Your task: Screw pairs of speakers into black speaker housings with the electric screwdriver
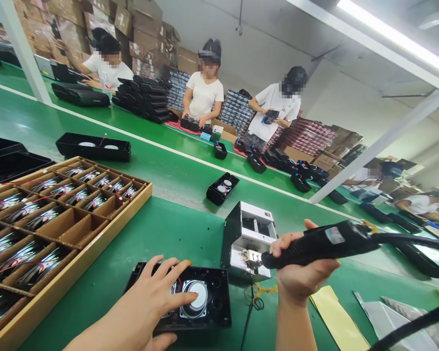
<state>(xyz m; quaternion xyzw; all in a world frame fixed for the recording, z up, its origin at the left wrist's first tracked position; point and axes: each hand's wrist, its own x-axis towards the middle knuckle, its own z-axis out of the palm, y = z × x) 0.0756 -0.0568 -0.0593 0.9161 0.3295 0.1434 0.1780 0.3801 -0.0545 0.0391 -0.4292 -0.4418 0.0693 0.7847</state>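
Observation:
My left hand (157,297) lies with fingers spread over a black speaker housing (221,297), thumb at its near edge. One fingertip touches the white cone of a round speaker driver (196,298) set inside; a second driver is mostly covered by the hand. Wrapped in my right hand (302,275) is a black electric screwdriver (318,243), its cable running off to the right. The screwdriver's tip end meets the front of a white and black screw feeder (247,241); the bit itself cannot be made out.
A divided cardboard box (131,207) of speaker drivers stands at left. Another housing with drivers (223,188) sits behind the feeder on the green conveyor (175,175). Yellow paper (338,319) lies at right. Several co-workers (205,97) work across the line.

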